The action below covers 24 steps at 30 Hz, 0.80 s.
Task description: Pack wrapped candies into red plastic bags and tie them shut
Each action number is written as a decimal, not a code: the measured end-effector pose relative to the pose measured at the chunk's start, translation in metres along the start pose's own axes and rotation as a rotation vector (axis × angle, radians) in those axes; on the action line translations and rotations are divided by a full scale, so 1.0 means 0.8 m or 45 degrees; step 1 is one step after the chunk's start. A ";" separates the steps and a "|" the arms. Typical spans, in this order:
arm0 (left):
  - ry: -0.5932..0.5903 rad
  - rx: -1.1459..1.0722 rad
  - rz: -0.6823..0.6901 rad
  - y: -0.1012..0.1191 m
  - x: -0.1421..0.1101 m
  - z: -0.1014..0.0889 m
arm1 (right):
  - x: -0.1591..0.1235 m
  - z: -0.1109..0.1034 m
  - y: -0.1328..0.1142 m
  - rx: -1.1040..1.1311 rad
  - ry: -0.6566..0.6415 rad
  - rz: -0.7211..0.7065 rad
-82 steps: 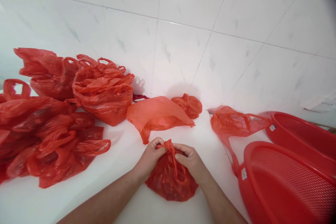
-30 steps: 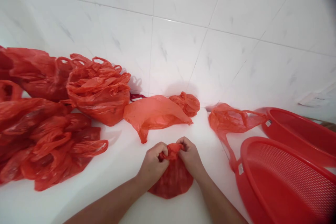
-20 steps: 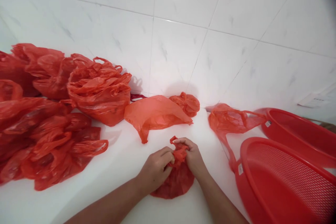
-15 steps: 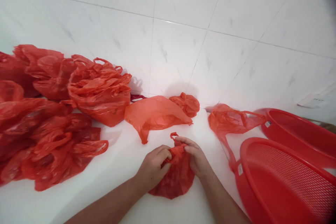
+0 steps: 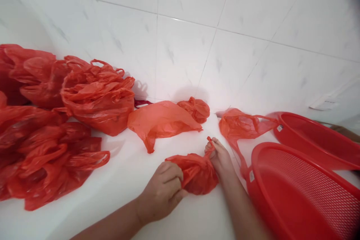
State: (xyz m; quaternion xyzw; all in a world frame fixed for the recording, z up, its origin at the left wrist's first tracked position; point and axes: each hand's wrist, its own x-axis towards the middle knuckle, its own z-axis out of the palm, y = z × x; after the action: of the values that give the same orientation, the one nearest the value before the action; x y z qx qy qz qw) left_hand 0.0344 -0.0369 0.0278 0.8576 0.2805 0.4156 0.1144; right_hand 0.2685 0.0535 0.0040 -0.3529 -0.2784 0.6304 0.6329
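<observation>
Between my two hands a red plastic bag (image 5: 198,178) is stretched sideways above the white surface, its body bunched and creased. My right hand (image 5: 220,156) is closed round a twisted handle at the bag's upper right, and the handle's tip pokes out above the fingers. On the other side my left hand (image 5: 164,191) has its fingers curled over the bag's left edge; the fingertips are partly hidden. Just behind lies a flattened orange-red bag (image 5: 165,122), with a small knotted red bag (image 5: 197,110) against the wall.
Heaped red bags (image 5: 53,150) fill the left side, beside a bulging bag (image 5: 99,99). At right stand a red perforated basket (image 5: 292,191) and a second red basket (image 5: 317,135), with a loose red bag (image 5: 242,123) by them. A tiled wall (image 5: 185,56) closes the back.
My hands have moved apart, the right one up and to the right. The bag, hanging down between them before, is now pulled out sideways by a handle. The view has shifted slightly right.
</observation>
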 end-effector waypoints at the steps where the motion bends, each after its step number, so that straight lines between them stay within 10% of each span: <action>1: -0.060 0.012 0.047 0.005 0.000 0.001 | 0.002 -0.003 0.000 -0.005 0.027 -0.002; 6: -0.312 0.063 0.117 0.022 0.003 0.002 | 0.007 -0.013 -0.003 -0.014 0.108 -0.006; 15: -0.340 0.118 -0.081 0.007 -0.004 0.034 | 0.007 -0.026 -0.005 -0.271 0.193 0.057; 20: -0.098 0.297 -0.144 0.000 -0.003 0.030 | -0.011 -0.007 0.004 -0.650 -0.060 0.269; 24: -0.287 0.279 -0.220 -0.004 -0.005 0.027 | -0.014 0.002 0.016 -0.777 -0.265 0.306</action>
State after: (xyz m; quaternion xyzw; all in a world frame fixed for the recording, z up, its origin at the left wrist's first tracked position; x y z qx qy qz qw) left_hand 0.0475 -0.0356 0.0102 0.8788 0.3823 0.2722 0.0862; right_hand 0.2591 0.0419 -0.0045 -0.4900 -0.4735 0.6208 0.3876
